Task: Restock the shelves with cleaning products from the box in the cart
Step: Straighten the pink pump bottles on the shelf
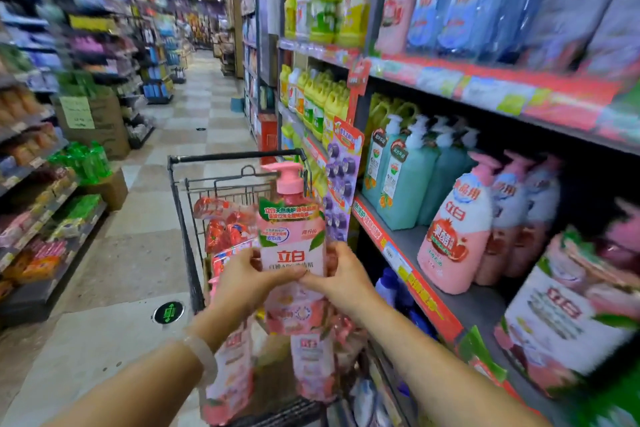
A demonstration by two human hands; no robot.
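I hold a pink pump bottle of dish soap (292, 239) upright above the cart (180, 204), with refill pouches attached below it. My left hand (242, 282) grips its left side and my right hand (341, 282) grips its right side, thumbs meeting on the front label. More pink and red packs (225, 229) lie in the cart behind it. The shelf (408, 253) on the right carries matching pink pump bottles (457, 232) and teal pump bottles (401, 177).
Yellow detergent jugs (322, 104) fill the shelves further along on the right. A hanging strip of purple items (341, 184) dangles at the shelf edge beside the cart. White boxed packs (561, 319) sit at the near right. The tiled aisle (138, 253) runs ahead, with shelving on the left.
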